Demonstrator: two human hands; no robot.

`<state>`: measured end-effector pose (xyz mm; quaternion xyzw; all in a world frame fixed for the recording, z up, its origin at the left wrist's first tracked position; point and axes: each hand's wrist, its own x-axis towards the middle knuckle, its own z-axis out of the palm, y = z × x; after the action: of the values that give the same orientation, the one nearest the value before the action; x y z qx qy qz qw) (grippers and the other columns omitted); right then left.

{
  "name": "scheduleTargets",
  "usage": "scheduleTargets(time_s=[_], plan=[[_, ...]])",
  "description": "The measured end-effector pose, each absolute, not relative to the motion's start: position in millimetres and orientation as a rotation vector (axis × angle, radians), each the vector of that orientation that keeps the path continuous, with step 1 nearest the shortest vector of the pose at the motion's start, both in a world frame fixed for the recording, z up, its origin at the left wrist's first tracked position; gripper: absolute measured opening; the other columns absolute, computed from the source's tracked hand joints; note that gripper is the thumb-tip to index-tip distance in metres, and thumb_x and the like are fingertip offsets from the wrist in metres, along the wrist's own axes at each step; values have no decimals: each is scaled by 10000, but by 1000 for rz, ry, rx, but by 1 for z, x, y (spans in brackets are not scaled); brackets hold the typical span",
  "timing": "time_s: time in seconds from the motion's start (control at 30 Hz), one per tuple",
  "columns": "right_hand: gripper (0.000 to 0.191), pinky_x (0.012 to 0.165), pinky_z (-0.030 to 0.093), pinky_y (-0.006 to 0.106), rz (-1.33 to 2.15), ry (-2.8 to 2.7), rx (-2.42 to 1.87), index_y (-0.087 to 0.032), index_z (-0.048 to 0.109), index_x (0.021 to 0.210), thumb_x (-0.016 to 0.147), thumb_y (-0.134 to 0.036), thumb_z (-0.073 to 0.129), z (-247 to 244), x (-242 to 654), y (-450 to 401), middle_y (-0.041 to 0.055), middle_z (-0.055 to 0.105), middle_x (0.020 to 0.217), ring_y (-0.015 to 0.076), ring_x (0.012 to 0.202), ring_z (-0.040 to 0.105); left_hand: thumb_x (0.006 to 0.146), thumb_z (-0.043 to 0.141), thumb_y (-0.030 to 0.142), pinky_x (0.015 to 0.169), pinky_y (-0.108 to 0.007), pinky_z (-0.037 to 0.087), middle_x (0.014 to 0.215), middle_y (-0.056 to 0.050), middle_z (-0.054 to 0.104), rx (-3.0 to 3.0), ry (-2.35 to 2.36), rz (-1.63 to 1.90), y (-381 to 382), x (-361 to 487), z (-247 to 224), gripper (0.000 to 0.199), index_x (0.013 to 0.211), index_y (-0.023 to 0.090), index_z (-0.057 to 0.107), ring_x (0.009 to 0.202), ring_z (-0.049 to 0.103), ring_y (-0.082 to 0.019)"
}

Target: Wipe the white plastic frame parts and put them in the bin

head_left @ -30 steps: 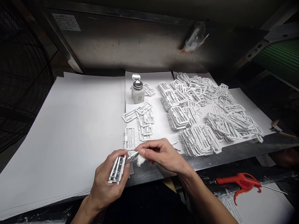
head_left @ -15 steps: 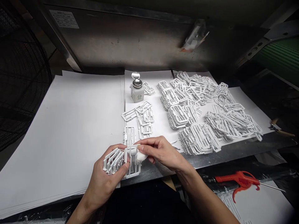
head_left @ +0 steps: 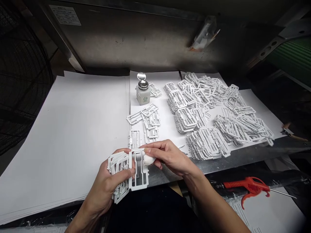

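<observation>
Several white plastic frames (head_left: 118,161) are gripped in a bundle by my left hand (head_left: 107,184). One slotted white frame (head_left: 138,187) stands out on the bundle's right side, its face turned toward me, with my left thumb on its left edge. My right hand (head_left: 173,158) pinches a white cotton wad (head_left: 148,160) against this frame's right side, fingertips at its top edge. Just beyond my hands, a few loose frames (head_left: 150,121) lie on white paper. Part of the held frame is hidden behind my fingers.
A pump bottle (head_left: 143,95) with a raised metal lid stands behind the loose frames. Stacks and heaps of white frames (head_left: 207,142) cover the right side. A red air blow gun (head_left: 250,187) lies at front right, pliers (head_left: 293,132) beyond it. A fan (head_left: 21,81) is at left.
The held frame has turned to face me more fully. My left hand has tilted the bundle, so its lower end shows further down. The cotton wad remains at the frame's right side.
</observation>
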<state>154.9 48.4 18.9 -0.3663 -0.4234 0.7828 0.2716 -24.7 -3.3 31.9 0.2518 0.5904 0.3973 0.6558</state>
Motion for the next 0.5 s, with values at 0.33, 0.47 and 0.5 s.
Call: scheduleTargets(time_s=[0.33,0.47,0.5], plan=[[291,428,344,116,2115,-1108,-986,-111,677,1049,848,-318,636,16,154,49,17,539,649,39,480,401,611,688,207,554,-277,461,680,-3,608,492,1300,868,-4,-24,37,466,1052,190,540,593,581,-177],[306,434,360,113,2124,-1099,-1007,-113,655,1086,844,-301,642,15,154,49,13,539,648,37,474,416,606,692,203,545,-267,462,680,-8,609,479,1296,860,-4,-24,39,474,1055,187,544,591,575,-171],[308,435,362,111,2129,-1099,-1006,-114,646,1099,847,-291,638,16,155,49,11,538,650,35,472,417,611,690,200,545,-266,463,683,-8,610,470,1290,858,-4,-24,40,468,1055,191,541,592,575,-169]])
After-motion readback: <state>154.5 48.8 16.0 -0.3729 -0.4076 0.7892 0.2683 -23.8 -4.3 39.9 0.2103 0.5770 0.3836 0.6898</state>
